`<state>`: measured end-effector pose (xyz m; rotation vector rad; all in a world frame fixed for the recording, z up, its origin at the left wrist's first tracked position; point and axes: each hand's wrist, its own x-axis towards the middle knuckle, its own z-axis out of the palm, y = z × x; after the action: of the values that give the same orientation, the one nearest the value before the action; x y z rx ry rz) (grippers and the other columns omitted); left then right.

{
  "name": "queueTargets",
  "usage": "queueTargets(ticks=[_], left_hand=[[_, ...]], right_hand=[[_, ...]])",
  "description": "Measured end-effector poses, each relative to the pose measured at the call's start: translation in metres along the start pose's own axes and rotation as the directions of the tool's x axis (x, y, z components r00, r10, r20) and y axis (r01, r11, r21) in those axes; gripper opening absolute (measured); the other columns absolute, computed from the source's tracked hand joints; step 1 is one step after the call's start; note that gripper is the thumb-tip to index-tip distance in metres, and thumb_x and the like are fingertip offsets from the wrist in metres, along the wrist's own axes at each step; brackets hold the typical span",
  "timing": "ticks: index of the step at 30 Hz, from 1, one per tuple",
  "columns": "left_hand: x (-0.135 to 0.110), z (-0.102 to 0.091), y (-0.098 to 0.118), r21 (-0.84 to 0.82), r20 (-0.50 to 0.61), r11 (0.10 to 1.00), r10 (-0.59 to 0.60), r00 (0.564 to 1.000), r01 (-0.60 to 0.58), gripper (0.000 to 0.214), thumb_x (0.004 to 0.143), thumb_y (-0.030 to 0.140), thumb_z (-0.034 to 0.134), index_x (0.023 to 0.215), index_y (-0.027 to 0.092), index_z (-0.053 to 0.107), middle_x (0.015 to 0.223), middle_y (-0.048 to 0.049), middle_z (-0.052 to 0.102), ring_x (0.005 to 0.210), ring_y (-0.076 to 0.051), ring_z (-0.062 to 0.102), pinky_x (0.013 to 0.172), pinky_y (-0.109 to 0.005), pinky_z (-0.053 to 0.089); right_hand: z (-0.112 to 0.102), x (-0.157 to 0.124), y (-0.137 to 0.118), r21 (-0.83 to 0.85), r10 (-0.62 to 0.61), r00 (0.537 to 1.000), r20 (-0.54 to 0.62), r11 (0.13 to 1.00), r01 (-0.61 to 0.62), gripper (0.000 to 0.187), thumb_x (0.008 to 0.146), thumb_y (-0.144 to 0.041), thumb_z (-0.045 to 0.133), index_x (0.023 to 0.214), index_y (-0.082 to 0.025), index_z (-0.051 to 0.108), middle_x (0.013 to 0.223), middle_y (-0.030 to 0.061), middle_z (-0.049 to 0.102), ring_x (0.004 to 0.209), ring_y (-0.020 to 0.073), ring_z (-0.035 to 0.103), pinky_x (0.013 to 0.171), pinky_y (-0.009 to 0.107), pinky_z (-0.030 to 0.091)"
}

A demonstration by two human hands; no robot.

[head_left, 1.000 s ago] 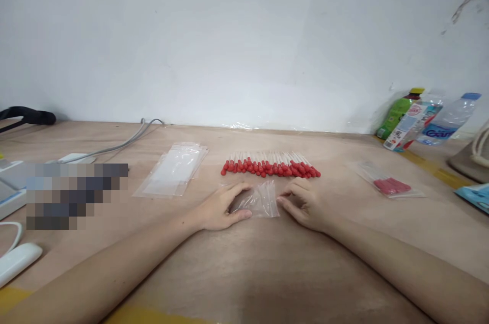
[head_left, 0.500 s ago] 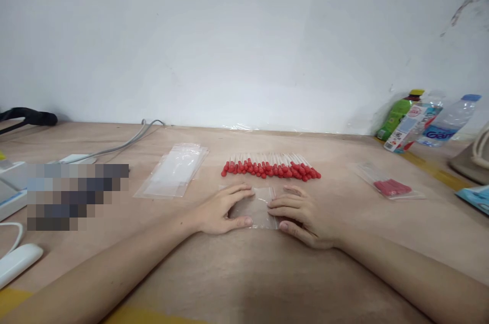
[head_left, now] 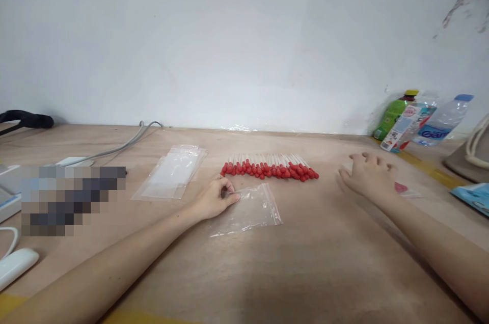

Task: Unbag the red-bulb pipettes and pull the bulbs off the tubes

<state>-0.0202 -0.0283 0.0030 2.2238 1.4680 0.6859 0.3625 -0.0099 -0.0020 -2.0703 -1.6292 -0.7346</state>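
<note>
My left hand [head_left: 214,198] pinches the left edge of a small clear zip bag [head_left: 255,206] that lies on the wooden table [head_left: 290,263]. Just beyond the bag, a row of several red-tipped white sticks [head_left: 269,167] lies side by side. My right hand [head_left: 365,173] rests out to the right with fingers spread flat, lying on a small clear bag of red-tipped sticks [head_left: 403,189] that it mostly hides.
A stack of empty clear bags [head_left: 170,176] lies left of the sticks. Grey cables [head_left: 126,143], white devices [head_left: 15,263] and a blurred patch are at the left. Bottles [head_left: 420,120] lean on the wall at the right, beside a bag [head_left: 469,161].
My right hand has left the clear zip bag and moved right onto the filled bag. My left hand changed from pressing the bag flat to pinching its edge, and the bag shifted and puffed up.
</note>
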Motion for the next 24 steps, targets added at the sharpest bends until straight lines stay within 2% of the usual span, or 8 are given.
queueTargets(ticks=[4, 10, 13, 15, 18, 19, 21, 24], left_hand=[[-0.001, 0.0, 0.003, -0.048, -0.035, 0.996, 0.07, 0.997, -0.072, 0.019, 0.078, 0.036, 0.05, 0.076, 0.018, 0.049, 0.071, 0.0008, 0.052, 0.062, -0.012, 0.047, 0.057, -0.025, 0.038], [0.013, -0.031, 0.0, -0.071, -0.346, 0.991, 0.083, 0.935, -0.115, 0.02, 0.084, 0.029, 0.039, 0.102, 0.02, 0.044, 0.075, 0.0014, 0.051, 0.058, -0.01, 0.047, 0.055, -0.022, 0.038], [0.024, -0.068, -0.016, 0.049, -0.468, 0.998, -0.011, 0.884, 0.039, 0.024, 0.082, 0.021, 0.034, 0.092, 0.017, 0.056, 0.074, -0.0016, 0.054, 0.063, -0.012, 0.051, 0.06, -0.023, 0.04], [0.028, -0.093, -0.031, 0.096, -0.486, 0.956, -0.197, 0.852, 0.276, 0.029, 0.079, 0.018, 0.034, 0.094, 0.018, 0.059, 0.074, -0.0023, 0.056, 0.063, -0.013, 0.053, 0.058, -0.023, 0.041], [0.027, -0.121, -0.056, 0.121, -0.443, 0.911, -0.305, 0.843, 0.393, 0.032, 0.071, 0.02, 0.045, 0.101, 0.017, 0.057, 0.078, -0.0034, 0.059, 0.061, -0.015, 0.056, 0.056, -0.025, 0.042], [0.026, -0.127, -0.063, 0.138, -0.405, 0.893, -0.343, 0.847, 0.428, 0.031, 0.068, 0.021, 0.048, 0.097, 0.016, 0.059, 0.078, -0.004, 0.06, 0.061, -0.016, 0.056, 0.056, -0.026, 0.042], [0.024, -0.134, -0.075, 0.179, -0.322, 0.852, -0.421, 0.848, 0.491, 0.024, 0.062, 0.022, 0.055, 0.084, 0.016, 0.061, 0.075, -0.0054, 0.061, 0.06, -0.019, 0.057, 0.056, -0.028, 0.043], [0.022, -0.136, -0.082, 0.265, -0.279, 0.786, -0.492, 0.824, 0.559, 0.017, 0.055, 0.028, 0.064, 0.067, 0.017, 0.059, 0.075, -0.0096, 0.06, 0.077, -0.03, 0.058, 0.066, -0.038, 0.044]], right_hand=[[0.027, 0.007, 0.037, 0.04, 0.065, 0.975, 0.212, 0.996, -0.075, 0.023, 0.074, -0.033, 0.052, 0.07, -0.012, 0.062, 0.069, 0.0197, 0.057, 0.068, 0.0324, 0.057, 0.055, 0.042, 0.036], [0.03, 0.006, 0.041, 0.103, -0.013, 0.993, 0.119, 0.995, 0.001, 0.024, 0.075, -0.014, 0.045, 0.054, -0.017, 0.057, 0.049, 0.0084, 0.048, 0.057, 0.026, 0.057, 0.051, 0.037, 0.035], [0.011, 0.011, 0.03, 0.074, -0.007, 0.999, 0.043, 0.997, 0.004, 0.023, 0.077, -0.008, 0.039, 0.076, -0.009, 0.062, 0.061, 0.016, 0.054, 0.067, 0.0295, 0.059, 0.053, 0.037, 0.034], [-0.01, 0.016, 0.017, 0.06, 0.008, 0.999, -0.032, 0.998, -0.006, 0.031, 0.08, -0.01, 0.034, 0.102, -0.004, 0.056, 0.079, 0.0239, 0.057, 0.078, 0.032, 0.058, 0.055, 0.037, 0.034], [-0.047, 0.018, -0.014, 0.254, 0.071, 0.974, -0.217, 0.967, -0.014, 0.047, 0.08, -0.023, 0.044, 0.125, -0.012, 0.038, 0.096, 0.0191, 0.057, 0.078, 0.0263, 0.058, 0.056, 0.035, 0.037], [-0.059, 0.015, -0.026, 0.434, 0.071, 0.98, -0.187, 0.901, 0.018, 0.05, 0.078, -0.025, 0.048, 0.126, -0.015, 0.035, 0.094, 0.0145, 0.057, 0.071, 0.0212, 0.058, 0.055, 0.032, 0.039], [-0.08, 0.004, -0.053, 0.794, 0.09, 0.995, -0.048, 0.608, -0.017, 0.055, 0.077, -0.029, 0.05, 0.125, -0.017, 0.028, 0.086, 0.0069, 0.056, 0.053, 0.0127, 0.053, 0.047, 0.026, 0.041], [-0.098, -0.026, -0.088, 0.939, -0.089, 0.951, 0.295, 0.212, -0.272, 0.06, 0.072, -0.03, 0.055, 0.123, -0.021, 0.025, 0.069, -0.003, 0.051, 0.047, 0.0117, 0.051, 0.043, 0.024, 0.042]])
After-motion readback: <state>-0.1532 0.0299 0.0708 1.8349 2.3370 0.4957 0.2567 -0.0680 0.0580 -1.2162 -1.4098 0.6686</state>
